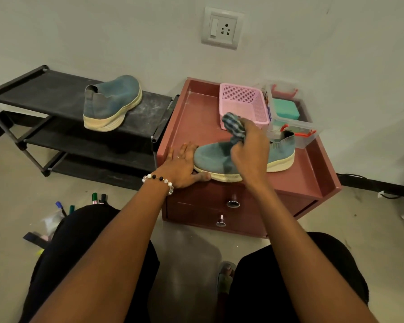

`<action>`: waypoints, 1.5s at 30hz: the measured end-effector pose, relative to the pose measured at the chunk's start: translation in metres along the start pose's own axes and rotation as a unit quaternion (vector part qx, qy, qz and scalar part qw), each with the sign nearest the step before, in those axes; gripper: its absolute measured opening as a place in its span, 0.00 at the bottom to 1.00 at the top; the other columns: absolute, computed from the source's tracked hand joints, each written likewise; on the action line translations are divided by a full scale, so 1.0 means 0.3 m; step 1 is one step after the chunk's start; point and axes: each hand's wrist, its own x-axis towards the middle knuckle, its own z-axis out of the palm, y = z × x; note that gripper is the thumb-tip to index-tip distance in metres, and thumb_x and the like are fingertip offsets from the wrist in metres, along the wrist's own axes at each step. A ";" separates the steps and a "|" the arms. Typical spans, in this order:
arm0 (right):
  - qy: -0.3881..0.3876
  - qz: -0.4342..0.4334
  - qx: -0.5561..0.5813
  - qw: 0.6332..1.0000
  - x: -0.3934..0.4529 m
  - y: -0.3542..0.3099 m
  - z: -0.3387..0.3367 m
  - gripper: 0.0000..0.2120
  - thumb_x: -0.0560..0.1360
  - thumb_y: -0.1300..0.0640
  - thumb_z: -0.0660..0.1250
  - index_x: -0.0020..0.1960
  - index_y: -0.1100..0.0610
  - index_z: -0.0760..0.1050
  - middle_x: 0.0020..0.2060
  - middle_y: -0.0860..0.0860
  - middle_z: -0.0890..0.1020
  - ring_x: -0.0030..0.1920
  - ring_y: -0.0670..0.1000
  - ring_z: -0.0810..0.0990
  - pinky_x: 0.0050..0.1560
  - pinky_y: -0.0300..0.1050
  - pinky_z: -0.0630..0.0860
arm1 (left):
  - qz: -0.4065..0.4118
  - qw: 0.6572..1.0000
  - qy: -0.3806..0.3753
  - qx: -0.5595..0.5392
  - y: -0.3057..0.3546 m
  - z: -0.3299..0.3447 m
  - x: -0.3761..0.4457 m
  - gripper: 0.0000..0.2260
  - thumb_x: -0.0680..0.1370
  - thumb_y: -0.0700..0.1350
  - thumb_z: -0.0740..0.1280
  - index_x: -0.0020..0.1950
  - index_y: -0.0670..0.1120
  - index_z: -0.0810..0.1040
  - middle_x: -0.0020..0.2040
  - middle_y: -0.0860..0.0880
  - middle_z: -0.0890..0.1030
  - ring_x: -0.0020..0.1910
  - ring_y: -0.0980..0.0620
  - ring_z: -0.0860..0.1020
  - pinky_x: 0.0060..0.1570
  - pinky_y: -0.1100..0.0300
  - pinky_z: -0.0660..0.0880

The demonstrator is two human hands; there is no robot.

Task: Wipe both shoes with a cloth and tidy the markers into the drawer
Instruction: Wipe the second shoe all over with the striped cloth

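Note:
A teal slip-on shoe (210, 157) with a cream sole lies on top of the maroon drawer cabinet (191, 117). My right hand (250, 155) grips a blue checked cloth (233, 127) over the shoe's upper. With fingers straight, my left hand (180, 166) presses against the shoe's toe, its thumb along the sole edge. The second teal shoe (111, 103) stands on the top shelf of a black rack (44, 89) to the left. Several markers (95, 198) lie on the floor at the lower left, partly hidden by my knee. Both drawers (231, 203) are closed.
A pink basket (245, 101) and a clear plastic box (289, 113) holding a teal item stand at the back of the cabinet top. A wall socket (222, 27) is above. Cables (394, 192) run along the floor at the right.

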 end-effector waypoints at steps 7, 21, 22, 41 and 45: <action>-0.311 -0.135 -0.273 0.900 -0.090 0.034 0.128 0.37 0.69 0.45 0.70 0.72 0.59 0.64 0.71 0.59 0.66 0.71 0.57 0.63 0.70 0.55 0.61 | 0.004 0.998 0.007 0.062 -0.024 0.038 0.004 0.47 0.72 0.71 0.53 0.78 0.43 0.38 0.78 0.46 0.39 0.77 0.49 0.38 0.73 0.47 0.36; -0.213 -0.050 -0.141 0.966 -0.067 0.013 0.124 0.23 0.70 0.66 0.62 0.65 0.60 0.72 0.58 0.59 0.78 0.61 0.59 0.74 0.59 0.50 0.70 | -0.002 0.999 0.016 0.029 -0.018 0.038 0.001 0.46 0.73 0.70 0.55 0.78 0.42 0.40 0.79 0.44 0.43 0.77 0.49 0.41 0.74 0.48 0.39; -0.244 -0.073 -0.173 0.951 -0.086 0.018 0.142 0.23 0.70 0.64 0.62 0.65 0.61 0.71 0.61 0.59 0.76 0.63 0.59 0.72 0.63 0.51 0.68 | 0.000 0.999 0.008 0.042 -0.022 0.038 0.005 0.46 0.74 0.69 0.54 0.78 0.41 0.39 0.78 0.44 0.42 0.77 0.49 0.40 0.74 0.49 0.39; -0.063 0.078 0.043 0.994 0.026 0.035 0.019 0.23 0.69 0.71 0.57 0.62 0.61 0.73 0.53 0.59 0.81 0.54 0.59 0.77 0.52 0.49 0.72 | -0.008 0.999 0.033 -0.007 -0.008 0.037 0.009 0.45 0.72 0.70 0.58 0.78 0.45 0.43 0.79 0.45 0.46 0.77 0.50 0.43 0.74 0.46 0.39; -0.267 -0.061 -0.170 0.947 -0.081 0.019 0.166 0.26 0.68 0.65 0.59 0.67 0.60 0.69 0.65 0.60 0.72 0.67 0.59 0.67 0.68 0.54 0.62 | -0.012 0.998 0.001 0.061 -0.015 0.042 0.015 0.43 0.76 0.67 0.54 0.78 0.42 0.39 0.79 0.44 0.43 0.77 0.49 0.39 0.74 0.48 0.37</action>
